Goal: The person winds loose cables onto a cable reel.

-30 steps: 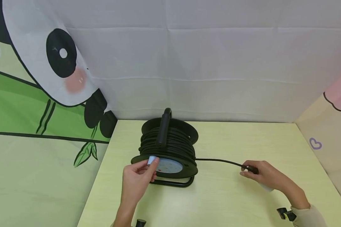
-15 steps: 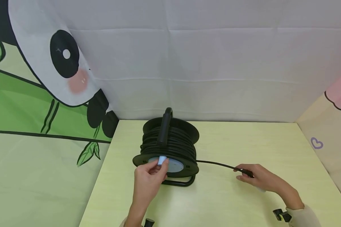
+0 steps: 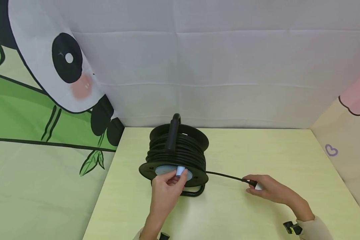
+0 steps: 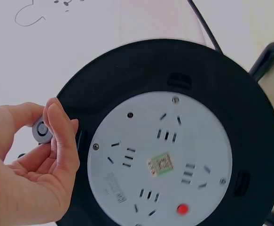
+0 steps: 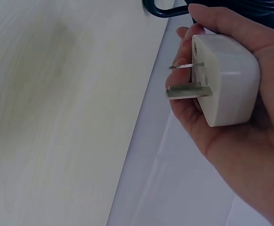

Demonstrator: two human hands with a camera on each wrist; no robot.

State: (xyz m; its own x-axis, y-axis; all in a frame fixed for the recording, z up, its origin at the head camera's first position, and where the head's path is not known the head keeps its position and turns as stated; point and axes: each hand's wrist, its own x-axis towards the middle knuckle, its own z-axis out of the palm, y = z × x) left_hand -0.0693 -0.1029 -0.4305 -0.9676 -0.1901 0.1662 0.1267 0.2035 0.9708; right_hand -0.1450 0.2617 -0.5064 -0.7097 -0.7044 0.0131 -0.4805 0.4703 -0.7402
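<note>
A black cable reel (image 3: 176, 143) stands on its tubular frame, wound with black cable. Between thumb and fingers, my left hand (image 3: 167, 193) pinches a small light-blue knob (image 3: 180, 170) in front of the reel's face. The left wrist view shows the knob end-on (image 4: 42, 132) beside the grey socket panel (image 4: 132, 183). My right hand (image 3: 276, 190) holds a white plug (image 5: 238, 80) to the right of the reel, its metal pins (image 5: 189, 91) bare. From that hand a stretch of black cable (image 3: 225, 175) runs to the reel.
Everything rests on a pale wooden table (image 3: 243, 150). A white cloth wall (image 3: 228, 66) rises behind it, and a panda-printed cloth (image 3: 48, 126) hangs at the left. The reel's carrying handle (image 3: 172, 135) sticks up at the top.
My left hand has carried the knob rightward across the reel's face. My right hand has moved left with the plug, and the stretch of cable between it and the reel is shorter.
</note>
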